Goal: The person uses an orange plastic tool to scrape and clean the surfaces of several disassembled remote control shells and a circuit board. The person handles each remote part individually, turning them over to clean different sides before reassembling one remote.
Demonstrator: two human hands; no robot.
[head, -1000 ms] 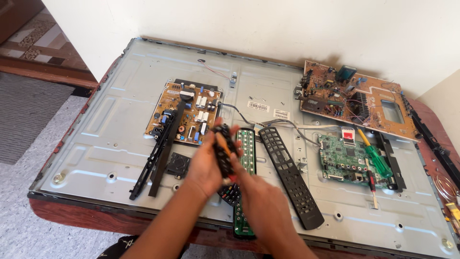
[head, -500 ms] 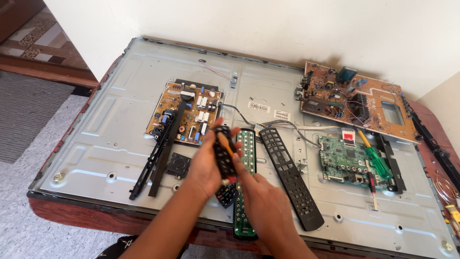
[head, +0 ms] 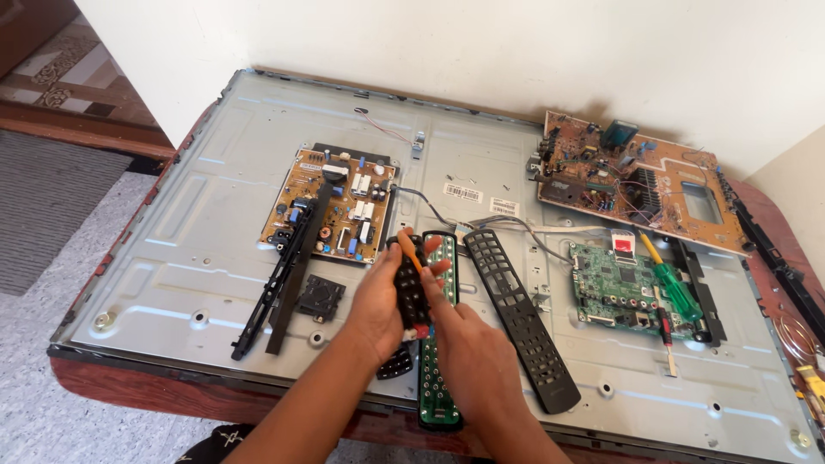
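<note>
Both my hands hold a black rubber remote keypad [head: 411, 290] with a few orange and red keys, just above the grey metal back of a flat television panel [head: 172, 241]. My left hand [head: 376, 305] grips it from the left side. My right hand [head: 468, 348] holds its lower right edge, fingers against the keys. Under the hands lies a long green remote circuit board [head: 440, 387]. A black remote cover [head: 520, 318] with empty key holes lies just to the right. Another black piece [head: 395, 365] shows below my left hand.
A brown power board [head: 331, 202] and black plastic strips [head: 279, 275] sit to the left, beside a small black square part [head: 320, 298]. To the right are a green mainboard [head: 619, 283], a green-handled screwdriver [head: 672, 288] and a large brown board [head: 636, 176].
My fingers have shifted slightly on the keypad, which stays in about the same place. Nothing else on the panel has moved.
</note>
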